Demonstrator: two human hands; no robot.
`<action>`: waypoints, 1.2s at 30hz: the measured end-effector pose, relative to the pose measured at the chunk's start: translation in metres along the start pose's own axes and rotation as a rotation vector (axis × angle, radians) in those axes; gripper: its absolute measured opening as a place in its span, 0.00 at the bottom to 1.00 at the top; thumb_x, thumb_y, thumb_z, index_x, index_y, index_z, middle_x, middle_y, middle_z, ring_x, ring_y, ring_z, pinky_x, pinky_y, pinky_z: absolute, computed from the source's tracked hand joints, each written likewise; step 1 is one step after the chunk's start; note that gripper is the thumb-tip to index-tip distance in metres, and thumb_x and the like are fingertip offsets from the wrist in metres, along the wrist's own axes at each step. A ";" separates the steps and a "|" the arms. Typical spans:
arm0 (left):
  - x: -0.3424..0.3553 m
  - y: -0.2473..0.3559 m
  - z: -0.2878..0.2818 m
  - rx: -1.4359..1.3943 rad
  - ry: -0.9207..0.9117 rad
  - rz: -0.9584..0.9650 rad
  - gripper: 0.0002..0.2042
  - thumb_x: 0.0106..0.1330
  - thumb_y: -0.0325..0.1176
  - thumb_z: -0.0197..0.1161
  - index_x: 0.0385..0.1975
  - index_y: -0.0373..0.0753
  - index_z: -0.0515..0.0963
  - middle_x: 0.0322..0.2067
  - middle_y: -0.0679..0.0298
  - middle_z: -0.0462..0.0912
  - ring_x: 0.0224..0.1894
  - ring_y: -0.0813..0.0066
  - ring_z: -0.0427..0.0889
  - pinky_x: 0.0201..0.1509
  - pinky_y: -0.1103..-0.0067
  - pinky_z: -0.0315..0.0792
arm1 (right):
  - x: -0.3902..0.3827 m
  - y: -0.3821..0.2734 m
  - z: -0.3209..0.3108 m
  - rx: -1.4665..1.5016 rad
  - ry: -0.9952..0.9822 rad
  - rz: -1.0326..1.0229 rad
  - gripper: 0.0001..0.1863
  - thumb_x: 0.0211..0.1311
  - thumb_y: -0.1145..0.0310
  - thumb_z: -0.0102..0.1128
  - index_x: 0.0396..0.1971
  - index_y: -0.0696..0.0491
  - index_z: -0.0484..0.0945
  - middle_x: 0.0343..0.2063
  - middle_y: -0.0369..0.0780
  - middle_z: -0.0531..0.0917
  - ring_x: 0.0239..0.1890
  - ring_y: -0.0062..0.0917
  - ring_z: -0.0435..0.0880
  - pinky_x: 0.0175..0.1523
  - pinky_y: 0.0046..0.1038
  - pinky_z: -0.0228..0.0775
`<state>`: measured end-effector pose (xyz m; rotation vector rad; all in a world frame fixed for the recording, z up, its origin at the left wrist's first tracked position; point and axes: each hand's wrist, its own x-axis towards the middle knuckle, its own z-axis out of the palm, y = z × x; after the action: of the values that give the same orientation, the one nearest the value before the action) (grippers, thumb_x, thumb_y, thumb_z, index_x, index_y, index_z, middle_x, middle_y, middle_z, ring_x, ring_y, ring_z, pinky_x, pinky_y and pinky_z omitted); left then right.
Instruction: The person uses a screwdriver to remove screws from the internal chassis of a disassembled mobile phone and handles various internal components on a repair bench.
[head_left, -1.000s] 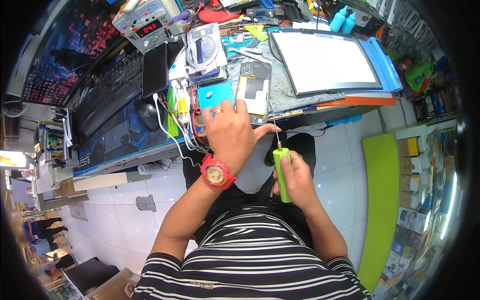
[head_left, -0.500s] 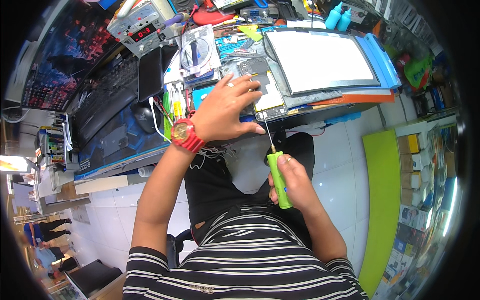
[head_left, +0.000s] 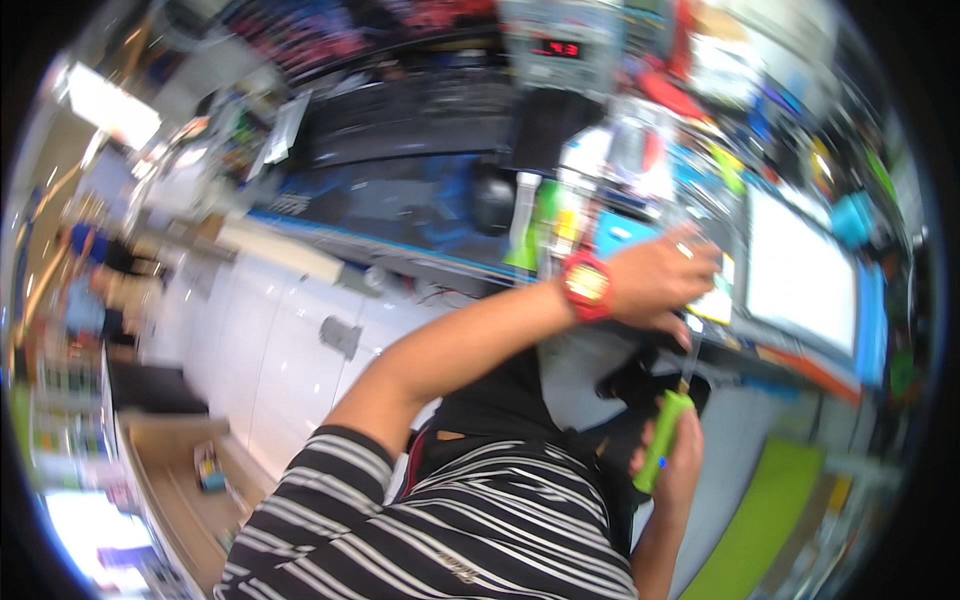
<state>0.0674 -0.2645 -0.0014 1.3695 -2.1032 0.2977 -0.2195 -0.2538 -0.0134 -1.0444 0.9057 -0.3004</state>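
My right hand (head_left: 684,452) is wrapped round the light green handle of a screwdriver (head_left: 660,445). The screwdriver's thin shaft points up at the near edge of an opened smartphone (head_left: 716,296), which lies at the edge of the workbench. Blur hides whether the tip touches a screw. My left hand (head_left: 650,272), wearing a red watch (head_left: 587,284), rests over the phone's left side with its fingers apart and covers part of it. The phone's inside shows a pale area with a yellow border.
Right of the phone lies a white sheet-like panel (head_left: 800,275) with a dark border. To the left are a computer mouse (head_left: 493,205), a keyboard (head_left: 400,115) and a dark phone (head_left: 550,125). A power supply (head_left: 560,50) with red digits stands behind. A green panel (head_left: 755,520) is at lower right.
The head view has swung left, so the bench and both hands appear farther right and the picture is blurred. My left hand stays over the phone, and my right hand still grips the screwdriver.
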 end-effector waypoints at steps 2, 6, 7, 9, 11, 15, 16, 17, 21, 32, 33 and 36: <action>-0.001 -0.001 0.009 -0.048 0.024 0.005 0.31 0.50 0.56 0.77 0.45 0.36 0.82 0.53 0.56 0.80 0.67 0.54 0.74 0.76 0.50 0.58 | 0.000 0.009 -0.007 -0.003 0.047 -0.031 0.30 0.81 0.43 0.39 0.58 0.57 0.71 0.25 0.39 0.77 0.12 0.23 0.75 0.14 0.24 0.69; -0.009 -0.001 0.020 0.012 0.023 0.007 0.24 0.53 0.56 0.74 0.36 0.39 0.83 0.43 0.60 0.83 0.59 0.58 0.78 0.77 0.47 0.56 | 0.008 0.014 -0.010 0.029 0.048 -0.059 0.30 0.80 0.41 0.42 0.57 0.54 0.72 0.26 0.38 0.75 0.11 0.22 0.74 0.13 0.24 0.67; -0.011 0.002 0.024 0.027 0.049 0.000 0.23 0.54 0.54 0.75 0.36 0.39 0.83 0.43 0.59 0.83 0.58 0.58 0.79 0.77 0.47 0.56 | 0.005 0.011 -0.007 0.026 0.082 -0.051 0.29 0.81 0.42 0.42 0.57 0.55 0.72 0.26 0.38 0.75 0.12 0.22 0.74 0.14 0.23 0.67; -0.014 0.008 0.026 0.078 0.068 -0.036 0.22 0.54 0.52 0.75 0.36 0.38 0.84 0.42 0.59 0.83 0.57 0.58 0.79 0.77 0.47 0.56 | 0.001 0.004 -0.003 0.018 0.094 -0.040 0.28 0.82 0.44 0.41 0.58 0.55 0.71 0.26 0.39 0.74 0.12 0.22 0.73 0.15 0.23 0.67; -0.013 0.009 0.028 0.083 0.057 -0.059 0.21 0.52 0.48 0.76 0.35 0.37 0.84 0.44 0.57 0.82 0.57 0.56 0.79 0.77 0.46 0.55 | 0.000 0.001 -0.003 -0.018 0.132 -0.040 0.29 0.81 0.42 0.42 0.58 0.54 0.72 0.26 0.38 0.74 0.13 0.22 0.73 0.16 0.22 0.67; -0.004 -0.002 0.046 0.031 0.202 -0.040 0.26 0.48 0.50 0.78 0.40 0.36 0.82 0.50 0.51 0.78 0.58 0.49 0.78 0.75 0.44 0.55 | 0.010 0.008 -0.014 -0.018 0.206 -0.074 0.31 0.78 0.37 0.44 0.57 0.52 0.74 0.26 0.35 0.74 0.14 0.19 0.73 0.17 0.21 0.65; -0.002 -0.003 0.044 -0.022 0.187 -0.045 0.28 0.47 0.50 0.78 0.43 0.36 0.82 0.51 0.50 0.77 0.59 0.48 0.78 0.75 0.44 0.55 | 0.011 0.005 -0.018 -0.039 0.176 -0.079 0.32 0.78 0.36 0.44 0.58 0.52 0.73 0.26 0.35 0.74 0.14 0.19 0.72 0.17 0.20 0.64; -0.003 -0.004 0.042 -0.076 0.173 -0.051 0.30 0.47 0.51 0.79 0.45 0.36 0.81 0.52 0.48 0.76 0.59 0.47 0.78 0.75 0.44 0.55 | 0.022 0.011 -0.033 -0.055 0.128 -0.072 0.34 0.77 0.35 0.44 0.62 0.51 0.72 0.26 0.33 0.74 0.14 0.19 0.72 0.17 0.20 0.64; -0.008 0.001 0.044 -0.068 0.231 -0.096 0.35 0.48 0.56 0.78 0.48 0.34 0.79 0.57 0.44 0.75 0.58 0.44 0.78 0.76 0.44 0.53 | 0.013 -0.010 -0.025 -0.134 -0.005 -0.080 0.29 0.80 0.39 0.42 0.60 0.49 0.74 0.37 0.43 0.85 0.21 0.30 0.78 0.21 0.30 0.73; -0.008 -0.001 0.045 -0.010 0.096 -0.063 0.25 0.49 0.54 0.76 0.31 0.35 0.85 0.40 0.50 0.83 0.57 0.49 0.80 0.76 0.37 0.50 | 0.011 -0.014 -0.015 -0.186 -0.030 -0.102 0.27 0.81 0.42 0.42 0.61 0.48 0.73 0.35 0.45 0.83 0.23 0.30 0.77 0.24 0.30 0.74; -0.007 0.001 0.043 -0.026 0.058 -0.088 0.25 0.48 0.54 0.76 0.32 0.35 0.85 0.41 0.51 0.83 0.56 0.50 0.80 0.76 0.37 0.49 | 0.008 -0.016 -0.013 -0.178 -0.014 -0.074 0.27 0.81 0.42 0.43 0.62 0.48 0.73 0.35 0.44 0.83 0.24 0.30 0.78 0.25 0.30 0.75; -0.007 -0.001 0.044 -0.075 0.037 -0.150 0.25 0.48 0.54 0.76 0.34 0.36 0.85 0.42 0.53 0.82 0.54 0.52 0.82 0.77 0.38 0.49 | 0.006 -0.020 -0.012 -0.164 -0.012 -0.052 0.27 0.81 0.43 0.43 0.63 0.49 0.72 0.35 0.44 0.82 0.25 0.30 0.77 0.27 0.30 0.75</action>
<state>0.0541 -0.2810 -0.0411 1.4572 -1.9493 0.1795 -0.2208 -0.2748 -0.0018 -1.2207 0.9049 -0.2662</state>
